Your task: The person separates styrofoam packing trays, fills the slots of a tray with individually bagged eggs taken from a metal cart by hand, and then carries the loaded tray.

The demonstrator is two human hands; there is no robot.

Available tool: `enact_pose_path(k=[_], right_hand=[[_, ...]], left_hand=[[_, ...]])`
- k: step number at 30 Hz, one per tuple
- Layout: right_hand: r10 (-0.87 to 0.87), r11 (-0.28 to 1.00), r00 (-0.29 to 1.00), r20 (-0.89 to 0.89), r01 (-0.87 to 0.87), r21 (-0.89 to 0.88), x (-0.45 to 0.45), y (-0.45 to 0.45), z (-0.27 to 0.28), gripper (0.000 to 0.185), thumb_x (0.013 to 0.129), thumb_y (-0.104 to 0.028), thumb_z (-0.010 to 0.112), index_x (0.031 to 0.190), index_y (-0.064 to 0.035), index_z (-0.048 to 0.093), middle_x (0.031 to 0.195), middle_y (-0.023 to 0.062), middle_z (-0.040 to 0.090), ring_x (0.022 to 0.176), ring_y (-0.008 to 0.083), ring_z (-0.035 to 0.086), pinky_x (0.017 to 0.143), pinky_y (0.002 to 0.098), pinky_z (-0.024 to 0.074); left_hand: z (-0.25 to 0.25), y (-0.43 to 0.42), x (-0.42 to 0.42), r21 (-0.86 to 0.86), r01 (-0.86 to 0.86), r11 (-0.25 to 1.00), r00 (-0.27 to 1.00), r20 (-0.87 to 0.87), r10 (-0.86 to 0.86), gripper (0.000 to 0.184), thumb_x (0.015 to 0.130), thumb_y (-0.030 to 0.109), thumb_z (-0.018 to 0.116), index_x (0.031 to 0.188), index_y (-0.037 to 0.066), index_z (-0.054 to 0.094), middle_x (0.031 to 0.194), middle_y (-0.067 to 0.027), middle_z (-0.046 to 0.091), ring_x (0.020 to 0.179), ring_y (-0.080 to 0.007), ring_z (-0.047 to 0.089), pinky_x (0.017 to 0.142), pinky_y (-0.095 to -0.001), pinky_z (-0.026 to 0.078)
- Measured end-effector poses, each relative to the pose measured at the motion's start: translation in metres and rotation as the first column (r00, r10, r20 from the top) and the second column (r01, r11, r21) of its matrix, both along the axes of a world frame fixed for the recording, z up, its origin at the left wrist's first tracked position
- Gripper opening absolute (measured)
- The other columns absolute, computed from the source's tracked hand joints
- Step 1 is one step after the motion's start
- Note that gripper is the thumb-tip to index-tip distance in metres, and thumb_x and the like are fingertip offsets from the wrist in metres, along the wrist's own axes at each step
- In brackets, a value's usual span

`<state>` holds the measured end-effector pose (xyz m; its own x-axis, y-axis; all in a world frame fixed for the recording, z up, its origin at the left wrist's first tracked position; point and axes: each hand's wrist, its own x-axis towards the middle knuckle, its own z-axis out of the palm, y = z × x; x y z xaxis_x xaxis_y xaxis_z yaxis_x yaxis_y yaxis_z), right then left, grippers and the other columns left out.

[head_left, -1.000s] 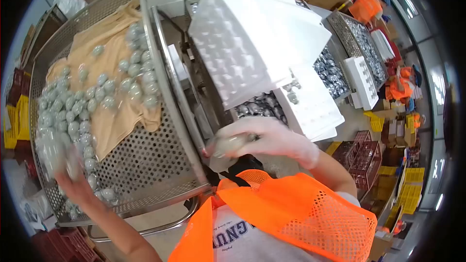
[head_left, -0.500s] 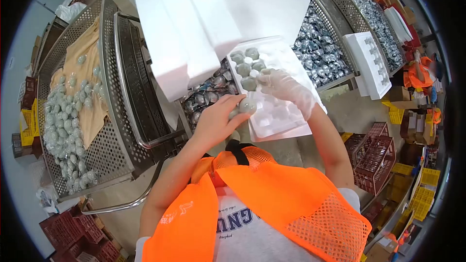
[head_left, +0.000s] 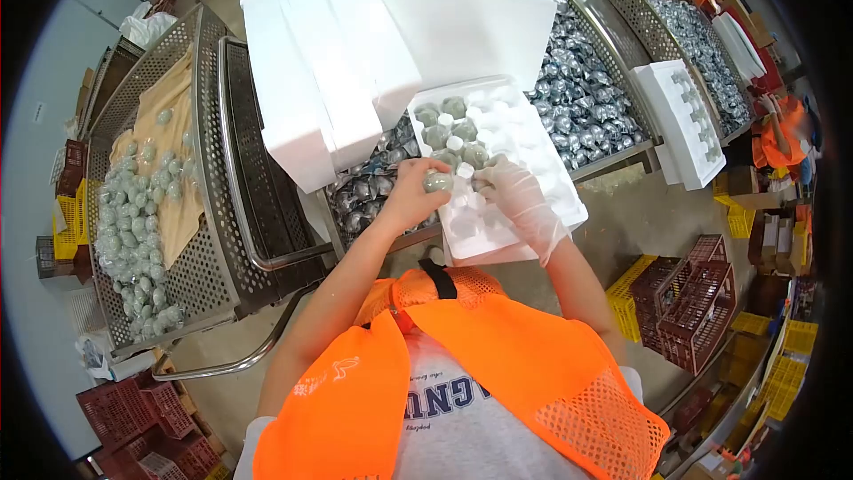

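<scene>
Several wrapped grey-green eggs (head_left: 435, 136) sit in the hollows at the left side of a white foam tray (head_left: 524, 147). My bare left hand (head_left: 413, 196) is closed on an egg (head_left: 437, 181) at the tray's left edge. Over the tray's middle, my gloved right hand (head_left: 515, 196) has its fingers together around an egg, mostly hidden by the fingers. Under the tray's left side lie dark shiny wrapped eggs (head_left: 360, 200). To the left, a perforated metal bin (head_left: 209, 258) holds many more grey-green eggs (head_left: 124, 218) and a tan cloth (head_left: 173, 213).
White foam boxes (head_left: 329, 62) stand behind the tray. Bins of shiny wrapped eggs (head_left: 582, 98) and another foam tray (head_left: 680, 124) are at the right. Red crates (head_left: 693, 311) stand on the floor. A co-worker in an orange vest (head_left: 782, 133) is at the far right.
From the left bin, my left hand has moved to the tray. The right hand has also come over the tray, where more eggs now sit than half a second ago. The view has shifted.
</scene>
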<state>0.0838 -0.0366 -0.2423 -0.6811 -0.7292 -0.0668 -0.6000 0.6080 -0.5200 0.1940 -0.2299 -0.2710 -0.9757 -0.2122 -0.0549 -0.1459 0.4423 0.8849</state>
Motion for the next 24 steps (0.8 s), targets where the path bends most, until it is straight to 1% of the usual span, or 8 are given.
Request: enact_pose_path(k=[4,7,10,13,17,19,21,24], right_hand=[[0.108,0.993,0.994,-0.028,-0.106,0.041,-0.011,-0.003,0.023,0.017,0.085,-0.017,0.064,0.099,-0.0083,0.068,0.100,0.0182,0.064,0.090,0.0354,0.064,0.079,0.0434,0.0512],[0.098,0.994,0.946,-0.310,-0.105,-0.006,-0.027,-0.019,0.007,0.019,0.084,-0.020,0.064,0.100,-0.0091,0.068,0.101,0.0184,0.064,0.088,0.0352,0.065,0.077,0.0432,0.0520],[0.200,0.973,0.943,-0.266,-0.158,0.170,-0.032,-0.034,-0.024,0.023,0.082,-0.021,0.066,0.102,-0.0092,0.067,0.098,0.0181,0.066,0.089,0.0327,0.066,0.076,0.0434,0.0523],[0.069,0.968,0.986,0.154,-0.103,0.228,-0.051,-0.043,-0.020,0.022,0.079,-0.019,0.068,0.099,-0.0077,0.068,0.092,0.0180,0.068,0.089,0.0317,0.067,0.076,0.0439,0.0521],[0.310,0.908,0.945,0.104,-0.327,0.263,-0.077,-0.043,-0.026,0.028,0.078,-0.018,0.066,0.102,-0.0042,0.071,0.085,0.0178,0.069,0.075,0.0328,0.066,0.069,0.0393,0.0517],[0.331,0.933,0.839,0.432,-0.359,-0.018,-0.082,-0.053,-0.014,0.024,0.080,-0.019,0.064,0.096,-0.0024,0.072,0.074,0.0165,0.067,0.065,0.0286,0.064,0.063,0.0366,0.0503],[0.477,0.829,0.855,0.205,-0.515,0.218,-0.093,-0.062,-0.026,0.021,0.081,-0.013,0.063,0.097,-0.0029,0.072,0.075,0.0143,0.067,0.067,0.0255,0.062,0.064,0.0348,0.0488],[0.412,0.905,0.894,-0.174,-0.381,0.189,-0.023,-0.062,0.031,0.032,0.082,-0.011,0.066,0.114,-0.0048,0.067,0.098,0.0160,0.066,0.089,0.0244,0.061,0.082,0.0325,0.0474]], left_hand=[[0.011,0.020,0.000,-0.073,0.019,0.997,0.993,-0.119,-0.028,0.050,0.077,0.017,0.075,0.121,0.005,0.057,0.105,-0.0153,0.057,0.104,-0.0349,0.056,0.090,-0.0377,0.047],[0.019,0.025,-0.003,-0.220,0.098,0.971,0.993,0.087,-0.081,0.042,0.076,0.017,0.075,0.112,0.001,0.060,0.098,-0.0141,0.059,0.097,-0.0362,0.058,0.086,-0.0414,0.048],[-0.005,0.023,-0.008,-0.490,0.082,0.868,0.978,-0.127,-0.165,0.039,0.071,0.023,0.078,0.103,0.004,0.068,0.094,-0.0118,0.060,0.098,-0.0333,0.058,0.084,-0.0419,0.049],[-0.011,0.025,-0.012,-0.629,0.118,0.769,0.975,-0.074,-0.210,0.030,0.069,0.026,0.078,0.091,0.006,0.072,0.092,-0.0112,0.060,0.100,-0.0310,0.058,0.084,-0.0427,0.049],[-0.002,0.022,-0.032,-0.572,0.199,0.796,0.979,0.146,-0.140,0.028,0.063,0.026,0.080,0.085,0.011,0.073,0.088,-0.0133,0.067,0.092,-0.0296,0.065,0.078,-0.0410,0.053],[0.010,0.011,-0.038,-0.499,0.204,0.842,0.965,0.247,-0.087,0.029,0.057,0.024,0.081,0.082,0.012,0.073,0.081,-0.0146,0.071,0.083,-0.0283,0.070,0.070,-0.0401,0.055],[0.007,0.009,-0.032,-0.480,0.278,0.832,0.938,0.322,-0.128,0.029,0.060,0.028,0.081,0.084,0.013,0.075,0.090,-0.0120,0.070,0.092,-0.0305,0.066,0.077,-0.0437,0.053],[-0.013,0.015,0.016,-0.294,0.051,0.954,0.993,-0.090,-0.080,0.044,0.073,0.033,0.075,0.110,0.009,0.068,0.119,-0.0181,0.060,0.112,-0.0353,0.056,0.093,-0.0423,0.046]])
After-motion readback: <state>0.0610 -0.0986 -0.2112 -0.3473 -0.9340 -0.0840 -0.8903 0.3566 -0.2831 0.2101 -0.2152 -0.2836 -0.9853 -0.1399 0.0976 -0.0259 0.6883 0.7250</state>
